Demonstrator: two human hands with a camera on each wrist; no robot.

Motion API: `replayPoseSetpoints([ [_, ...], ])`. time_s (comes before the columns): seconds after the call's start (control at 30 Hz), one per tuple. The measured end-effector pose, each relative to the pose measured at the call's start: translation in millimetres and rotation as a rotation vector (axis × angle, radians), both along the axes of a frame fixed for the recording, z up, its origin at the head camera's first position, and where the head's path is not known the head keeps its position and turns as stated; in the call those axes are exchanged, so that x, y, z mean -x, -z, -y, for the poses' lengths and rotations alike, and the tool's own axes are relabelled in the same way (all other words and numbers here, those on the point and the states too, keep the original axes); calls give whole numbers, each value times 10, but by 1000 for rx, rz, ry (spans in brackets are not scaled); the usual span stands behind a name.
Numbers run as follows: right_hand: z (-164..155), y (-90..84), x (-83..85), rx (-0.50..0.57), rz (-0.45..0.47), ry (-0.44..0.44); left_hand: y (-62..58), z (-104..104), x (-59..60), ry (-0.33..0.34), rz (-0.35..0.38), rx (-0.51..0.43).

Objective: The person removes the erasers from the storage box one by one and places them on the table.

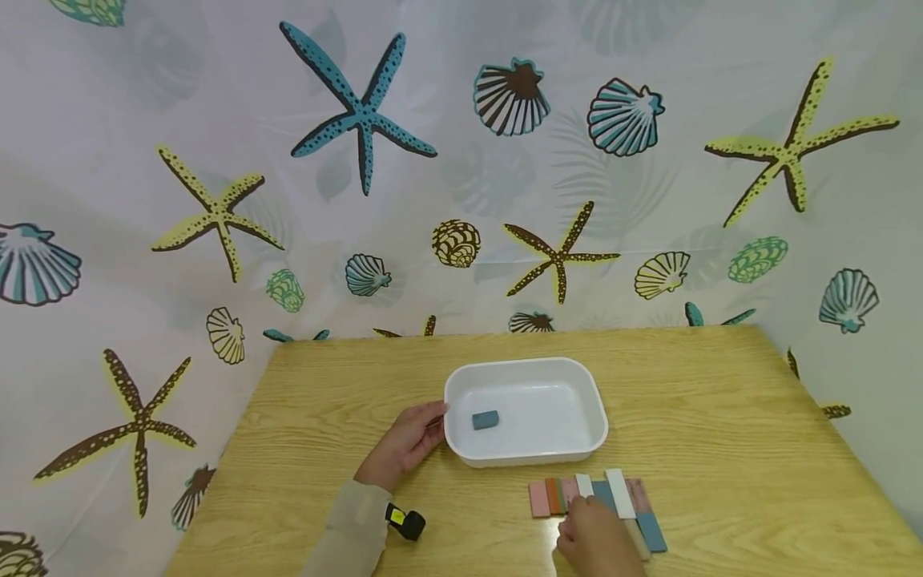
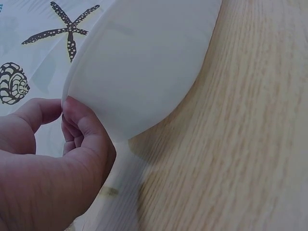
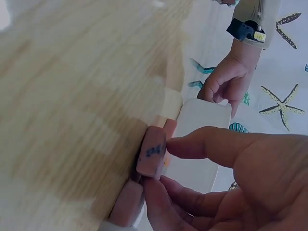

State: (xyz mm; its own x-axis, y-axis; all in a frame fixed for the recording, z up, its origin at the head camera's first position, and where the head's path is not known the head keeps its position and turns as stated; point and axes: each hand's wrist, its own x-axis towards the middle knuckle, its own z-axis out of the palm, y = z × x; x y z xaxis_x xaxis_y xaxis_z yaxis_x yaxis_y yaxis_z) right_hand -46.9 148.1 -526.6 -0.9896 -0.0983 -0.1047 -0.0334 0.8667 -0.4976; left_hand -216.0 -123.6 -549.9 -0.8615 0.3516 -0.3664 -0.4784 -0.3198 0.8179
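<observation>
Right hand [image 3: 231, 178]: a pink block [image 3: 151, 151] is pinched at the row's left end, lying at 6 o'clock of the white tray [image 1: 530, 457].
Left hand [image 1: 405, 441]: the tray's 9 o'clock rim is gripped.
Block axis: cannot be told.

No text can be read; the small pink rectangular block [image 3: 151, 156] bears a dark blue marking, too blurred to make out.

A light wooden table [image 1: 721, 417] carries a white dish [image 1: 586, 405] at its centre and, toward five o'clock, a row of coloured blocks [image 1: 548, 497] lying flat side by side.
</observation>
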Motion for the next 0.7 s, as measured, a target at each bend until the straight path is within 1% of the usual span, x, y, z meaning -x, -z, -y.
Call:
replayPoseSetpoints([
  [0.1,35,-11,-12,-44,-42,-5,-8,0,-3,1,0,-3],
  [0.17,54,-19,-14,-60,-50,-3,-12,2,-4,2,-3,2],
  [0.43,78,-15,-14,-61,-75,-9,5,8,-2,-9,3,15],
  [0.5,58,-46,-7,-5,-33,-5,7,6,-2,-10,2,18],
  [0.53,43,-83,-3,53,13,-5,9,6,-1,-12,2,16],
  [0.6,-10,-164,17,175,67,-19,12,5,1,-12,0,13],
  [0.7,-121,-326,87,342,129,-35,19,5,5,-13,3,1],
])
